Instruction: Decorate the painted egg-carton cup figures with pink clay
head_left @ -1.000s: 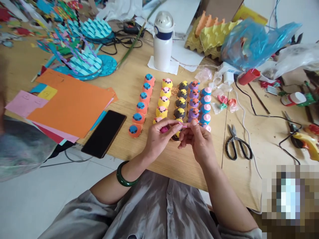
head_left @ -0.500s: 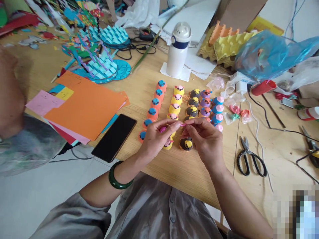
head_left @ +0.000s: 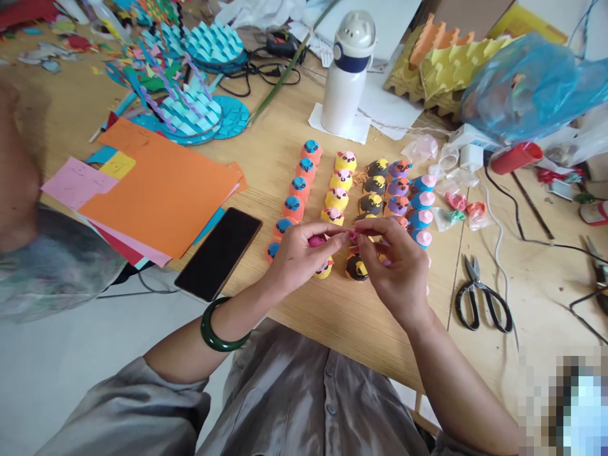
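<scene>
Pinched narrowly at the fingertips of the right hand (head_left: 396,266): a pink scrap (head_left: 352,235), held just beside the left hand (head_left: 301,256). Gripped in the curl of that left hand: a magenta piece (head_left: 316,240). Both held just above the painted cups (head_left: 293,208), ranked by colour in rows, apparently for sorting and easy reach.

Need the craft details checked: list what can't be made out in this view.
Head view:
Tiny pink piece: too small, and pinched by the right hand.
Pink figure: mostly covered by the left hand.
Yellow figure: partly hidden by the left hand.
Person: blurred, cut off by the left edge.
Corner patch: pixelated.
</scene>
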{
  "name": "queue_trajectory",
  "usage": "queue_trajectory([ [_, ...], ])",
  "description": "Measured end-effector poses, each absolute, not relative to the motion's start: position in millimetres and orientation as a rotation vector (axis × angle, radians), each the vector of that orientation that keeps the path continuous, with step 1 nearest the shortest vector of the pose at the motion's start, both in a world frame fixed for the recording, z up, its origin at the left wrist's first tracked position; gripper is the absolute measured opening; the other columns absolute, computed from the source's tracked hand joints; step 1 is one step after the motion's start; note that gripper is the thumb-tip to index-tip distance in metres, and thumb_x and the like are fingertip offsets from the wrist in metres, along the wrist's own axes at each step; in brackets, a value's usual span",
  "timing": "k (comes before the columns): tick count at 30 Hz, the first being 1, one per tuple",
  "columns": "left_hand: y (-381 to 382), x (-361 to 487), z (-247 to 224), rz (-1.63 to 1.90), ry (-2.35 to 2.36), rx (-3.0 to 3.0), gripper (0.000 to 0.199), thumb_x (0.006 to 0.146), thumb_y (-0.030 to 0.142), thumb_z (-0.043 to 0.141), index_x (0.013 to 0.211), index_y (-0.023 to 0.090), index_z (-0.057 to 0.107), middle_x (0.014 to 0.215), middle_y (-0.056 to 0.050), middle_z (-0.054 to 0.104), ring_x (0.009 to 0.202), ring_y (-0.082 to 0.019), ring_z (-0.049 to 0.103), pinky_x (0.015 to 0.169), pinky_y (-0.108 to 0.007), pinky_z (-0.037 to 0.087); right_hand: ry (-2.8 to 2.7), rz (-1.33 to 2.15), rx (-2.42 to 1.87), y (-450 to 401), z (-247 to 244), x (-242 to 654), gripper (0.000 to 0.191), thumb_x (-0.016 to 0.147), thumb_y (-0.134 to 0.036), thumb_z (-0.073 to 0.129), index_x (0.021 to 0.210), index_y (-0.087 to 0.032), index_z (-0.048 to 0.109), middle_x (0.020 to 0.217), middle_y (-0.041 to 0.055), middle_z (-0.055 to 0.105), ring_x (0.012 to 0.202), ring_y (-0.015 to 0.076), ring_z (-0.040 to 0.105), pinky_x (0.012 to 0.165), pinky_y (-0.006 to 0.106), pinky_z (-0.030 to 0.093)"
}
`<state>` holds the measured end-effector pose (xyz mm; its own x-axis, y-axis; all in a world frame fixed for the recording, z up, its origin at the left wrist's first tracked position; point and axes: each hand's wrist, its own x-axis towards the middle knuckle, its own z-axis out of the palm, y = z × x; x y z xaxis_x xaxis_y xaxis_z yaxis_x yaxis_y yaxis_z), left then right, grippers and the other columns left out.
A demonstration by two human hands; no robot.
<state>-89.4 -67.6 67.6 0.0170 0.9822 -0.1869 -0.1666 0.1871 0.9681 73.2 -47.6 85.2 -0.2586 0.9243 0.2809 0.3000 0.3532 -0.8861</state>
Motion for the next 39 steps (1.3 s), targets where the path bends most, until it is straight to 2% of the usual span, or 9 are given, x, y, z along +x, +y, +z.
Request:
queue_trajectory([
  [6, -70.3, -91.5, 73.3, 1.124, 1.199, 1.052, 0.033, 0.084, 0.048, 0.075, 0.089, 0.016, 0.077, 0.061, 0.001, 0.055, 0.049, -0.008, 0.045, 0.042, -0.022, 0.037, -1.77, 0.912, -1.097, -48.0, 83.0, 74.6, 0.01, 0.093, -0.022, 0.066, 0.1, -0.024, 0.072, 0.097, 0.0033, 0.07, 0.084, 0.0158, 0.069, 0.068, 0.029, 0.065],
  [11, -69.7, -93.7, 75.6, 1.116, 1.252, 1.242, 0.029, 0.088, 0.044, 0.072, 0.095, 0.016, 0.079, 0.061, -0.001, 0.064, 0.052, -0.01, 0.052, 0.048, -0.023, 0.043, -1.894, 0.781, -1.026, -47.2, 84.0, 75.9, 0.02, 0.095, -0.016, 0.061, 0.102, -0.027, 0.076, 0.103, 0.0048, 0.071, 0.088, 0.0168, 0.07, 0.072, 0.032, 0.064],
  [16, -68.6, -94.8, 72.2, 1.087, 1.261, 1.331, 0.02, 0.09, 0.033, 0.069, 0.091, 0.017, 0.081, 0.068, -0.003, 0.07, 0.06, -0.012, 0.059, 0.051, -0.023, 0.044, -1.992, 0.715, -1.03, -48.0, 83.8, 76.1, 0.027, 0.096, -0.012, 0.057, 0.107, -0.028, 0.076, 0.102, 0.0051, 0.068, 0.091, 0.0168, 0.068, 0.076, 0.032, 0.062],
  [19, -68.4, -95.4, 70.2, 1.076, 1.253, 1.313, 0.022, 0.089, 0.035, 0.069, 0.091, 0.016, 0.081, 0.07, -0.005, 0.072, 0.063, -0.014, 0.062, 0.052, -0.023, 0.045, -1.983, 0.739, -1.063, -49.0, 82.4, 75.9, 0.034, 0.096, -0.013, 0.056, 0.122, -0.028, 0.07, 0.099, 0.0041, 0.067, 0.085, 0.0154, 0.067, 0.073, 0.03, 0.062],
  [22, -68.7, -96.1, 70.3, 1.059, 1.267, 1.308, 0.023, 0.089, 0.036, 0.069, 0.093, 0.016, 0.08, 0.071, -0.005, 0.072, 0.062, -0.014, 0.061, 0.053, -0.024, 0.045, -2.027, 0.701, -1.049, -49.1, 81.0, 76.6, 0.039, 0.097, -0.014, 0.055, 0.132, -0.029, 0.064, 0.099, 0.004, 0.067, 0.088, 0.0167, 0.066, 0.075, 0.031, 0.062],
  [29, -68.3, -97.8, 70.0, 0.993, 1.286, 1.373, 0.036, 0.089, 0.049, 0.068, 0.076, 0.016, 0.074, 0.059, 0.0, 0.06, 0.053, -0.011, 0.051, 0.05, -0.024, 0.04, -2.215, 0.554, -0.993, -46.9, 81.6, 79.0, 0.042, 0.099, -0.013, 0.049, 0.138, -0.025, 0.059, 0.101, 0.0065, 0.068, 0.092, 0.0192, 0.066, 0.083, 0.036, 0.059],
  [32, -67.1, -99.2, 66.6, 0.991, 1.27, 1.331, 0.044, 0.086, 0.056, 0.07, 0.067, 0.016, 0.069, 0.055, 0.0, 0.056, 0.052, -0.011, 0.05, 0.05, -0.024, 0.04, -2.219, 0.662, -0.935, -46.9, 83.4, 80.9, 0.043, 0.099, -0.012, 0.05, 0.139, -0.025, 0.058, 0.103, 0.0064, 0.068, 0.093, 0.0182, 0.065, 0.084, 0.035, 0.06],
  [36, -68.5, -99.0, 67.4, 1.015, 1.248, 1.161, 0.042, 0.086, 0.055, 0.07, 0.074, 0.015, 0.072, 0.056, 0.0, 0.055, 0.051, -0.01, 0.05, 0.047, -0.023, 0.041, -1.964, 0.89, -1.04, -48.1, 83.3, 84.2, 0.036, 0.096, -0.017, 0.058, 0.13, -0.027, 0.064, 0.11, 0.0057, 0.068, 0.09, 0.0161, 0.066, 0.072, 0.029, 0.062],
  [39, -71.1, -96.3, 70.0, 1.07, 1.263, 1.103, 0.037, 0.089, 0.05, 0.069, 0.079, 0.015, 0.074, 0.06, 0.0, 0.057, 0.05, -0.008, 0.049, 0.045, -0.022, 0.04, -1.719, 1.02, -1.193, -50.0, 80.9, 83.7, 0.017, 0.094, -0.028, 0.065, 0.11, -0.025, 0.072, 0.1, 0.0045, 0.07, 0.079, 0.015, 0.067, 0.059, 0.025, 0.059],
])
